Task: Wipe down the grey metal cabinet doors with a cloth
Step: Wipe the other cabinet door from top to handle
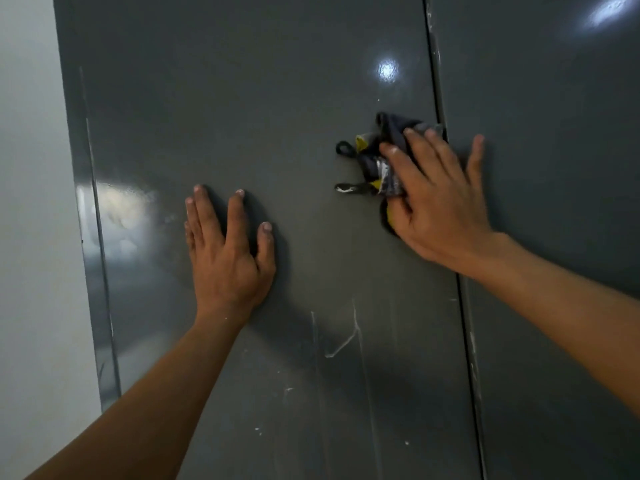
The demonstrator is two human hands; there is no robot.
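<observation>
Two grey metal cabinet doors fill the view: the left door [263, 98] and the right door [554, 168], split by a dark vertical seam. My right hand [440, 202] presses a crumpled dark cloth with yellow and grey patches [375, 161] flat against the left door, right beside the seam. Its fingers lie straight over the cloth, and the little finger reaches across onto the right door. My left hand [228, 251] rests flat on the left door with spread, straight fingers, lower and to the left of the cloth.
White smears and streaks [343, 341] mark the lower part of the left door. A pale wall [31, 202] runs along the cabinet's left edge. Light glares show on both doors.
</observation>
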